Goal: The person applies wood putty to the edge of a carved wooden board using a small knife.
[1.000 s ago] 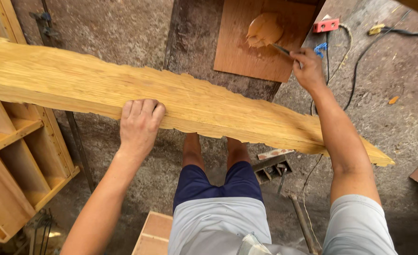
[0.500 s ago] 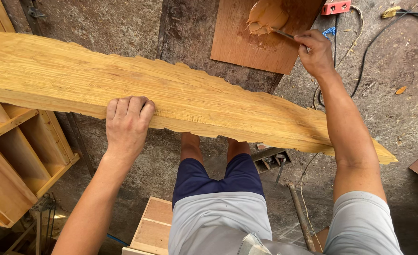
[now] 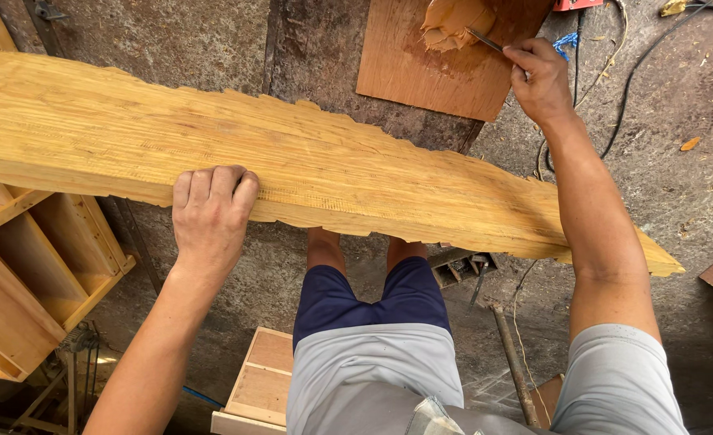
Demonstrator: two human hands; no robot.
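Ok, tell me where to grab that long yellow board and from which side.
Take the board by its near long edge, coming from the body's side, as the left hand does now: fingers over the top face. That edge is straighter than the jagged far one, and the grip sits near the wide end.

Honestly there wasn't a proper package, label, sign or screen anywhere in this shot. The nearest candidate was a small red boxy thing at the very top edge, just right of the brown board on the floor, but it was cut off, so I couldn't tell what it was.
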